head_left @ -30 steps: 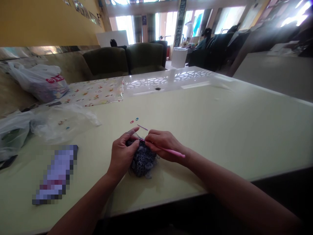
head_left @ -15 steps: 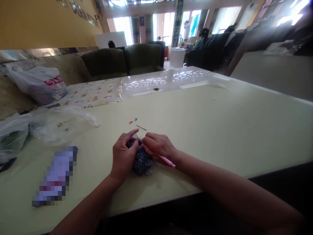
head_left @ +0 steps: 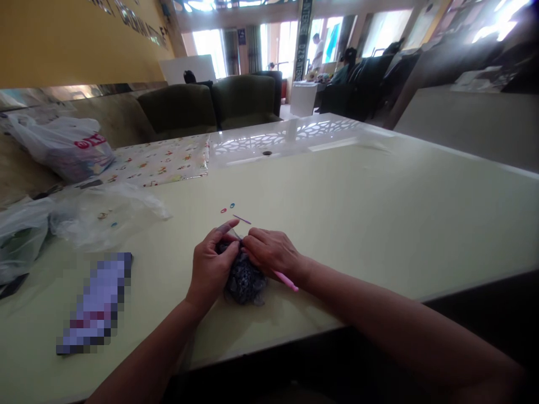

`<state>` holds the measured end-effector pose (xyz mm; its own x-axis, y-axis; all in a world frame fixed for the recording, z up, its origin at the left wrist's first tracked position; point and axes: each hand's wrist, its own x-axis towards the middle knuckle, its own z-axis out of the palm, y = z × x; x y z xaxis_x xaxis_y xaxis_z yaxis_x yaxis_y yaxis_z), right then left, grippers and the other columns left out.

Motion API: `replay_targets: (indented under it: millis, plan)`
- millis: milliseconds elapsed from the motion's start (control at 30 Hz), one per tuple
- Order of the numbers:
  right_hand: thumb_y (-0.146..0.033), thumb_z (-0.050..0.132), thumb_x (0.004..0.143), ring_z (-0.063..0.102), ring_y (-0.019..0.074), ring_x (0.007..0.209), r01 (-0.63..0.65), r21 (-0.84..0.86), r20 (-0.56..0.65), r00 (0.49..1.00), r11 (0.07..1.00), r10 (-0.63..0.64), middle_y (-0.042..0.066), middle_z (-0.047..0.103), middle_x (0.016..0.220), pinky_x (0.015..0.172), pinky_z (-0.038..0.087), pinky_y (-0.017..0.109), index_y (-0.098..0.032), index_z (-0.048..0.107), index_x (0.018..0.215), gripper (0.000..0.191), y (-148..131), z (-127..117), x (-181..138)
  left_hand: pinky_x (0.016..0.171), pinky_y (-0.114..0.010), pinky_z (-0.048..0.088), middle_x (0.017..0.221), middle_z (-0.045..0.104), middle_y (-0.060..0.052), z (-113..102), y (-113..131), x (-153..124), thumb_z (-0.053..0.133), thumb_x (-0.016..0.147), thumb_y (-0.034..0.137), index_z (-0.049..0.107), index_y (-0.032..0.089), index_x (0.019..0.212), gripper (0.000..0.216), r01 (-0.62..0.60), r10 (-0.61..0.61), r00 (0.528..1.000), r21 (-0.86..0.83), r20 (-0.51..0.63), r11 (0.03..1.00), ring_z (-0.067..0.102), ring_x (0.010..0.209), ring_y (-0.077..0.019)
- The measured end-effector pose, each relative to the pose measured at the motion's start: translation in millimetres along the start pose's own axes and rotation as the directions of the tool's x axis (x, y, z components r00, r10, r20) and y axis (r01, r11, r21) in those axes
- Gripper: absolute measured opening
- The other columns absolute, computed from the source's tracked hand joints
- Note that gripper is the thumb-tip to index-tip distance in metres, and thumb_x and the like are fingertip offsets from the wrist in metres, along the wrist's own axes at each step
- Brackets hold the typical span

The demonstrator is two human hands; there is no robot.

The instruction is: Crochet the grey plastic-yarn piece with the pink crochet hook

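Observation:
My left hand [head_left: 213, 264] is closed around a small grey crocheted piece [head_left: 244, 280] that rests on the pale green table [head_left: 379, 224]. My right hand [head_left: 272, 252] is closed on a pink crochet hook [head_left: 286, 279], whose tip is hidden in the work between the two hands; only the handle end sticks out behind the wrist. Both hands touch the crocheted piece.
Just beyond the hands lie two small coloured stitch markers [head_left: 227, 209] and a thin purple needle [head_left: 242, 219]. To the left are clear plastic bags [head_left: 105, 216], a white shopping bag [head_left: 63, 147], a patterned cloth [head_left: 160, 160] and a pixelated flat object [head_left: 96, 303]. Armchairs [head_left: 210, 104] stand behind the table.
My right hand has drawn in toward the left hand and the hook's handle has tilted lower. The crocheted piece stays in place on the table.

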<state>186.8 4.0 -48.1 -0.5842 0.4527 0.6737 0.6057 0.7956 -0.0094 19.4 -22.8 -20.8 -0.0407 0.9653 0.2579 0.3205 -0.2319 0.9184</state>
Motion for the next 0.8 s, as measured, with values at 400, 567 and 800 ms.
replay_targets:
  millis: [400, 567, 800]
  plan:
    - [-0.022, 0.042, 0.102, 0.041, 0.0115, 0.054, -0.074, -0.136, -0.243, 0.969, 0.988, 0.039, -0.002, 0.052, 0.065, 0.055, 0.027, 0.028, -0.019, 0.051, 0.074, 0.03, -9.9, -6.6, 4.4, 0.082, -0.025, 0.051, 0.083, 0.07, 0.0, 1.8, 6.0, 4.6, 0.079, 0.074, 0.019, 0.064, 0.019, 0.13, 0.058, 0.506, -0.401, 0.862, -0.578, 0.31, 0.64, 0.065, 0.08, -0.0129]
    - [-0.023, 0.045, 0.101, 0.045, 0.0111, 0.057, 0.03, -0.051, -0.279, 0.959, 0.998, -0.043, -0.002, 0.053, 0.066, 0.057, 0.033, 0.026, -0.02, 0.051, 0.076, 0.026, -6.4, -15.4, 2.3, 0.086, -0.028, 0.052, 0.1, 0.074, -0.009, -8.5, 4.7, 11.2, 0.075, 0.075, 0.015, 0.068, 0.016, 0.124, 0.05, 0.699, -0.362, 0.708, -0.529, 0.606, 0.482, 0.068, 0.089, -0.017]
    - [-0.029, 0.048, 0.101, 0.053, 0.0104, 0.062, 0.048, 0.237, -0.167, 0.986, 0.97, -0.007, 0.002, 0.061, 0.075, 0.059, 0.042, 0.022, -0.018, 0.058, 0.083, 0.023, 6.0, -27.1, 2.4, 0.08, -0.025, 0.051, 0.09, 0.073, -0.004, -17.6, 5.8, 15.0, 0.076, 0.071, 0.013, 0.07, 0.02, 0.123, 0.053, 0.642, -0.335, 0.76, -0.563, 0.557, 0.52, 0.067, 0.078, -0.0136]
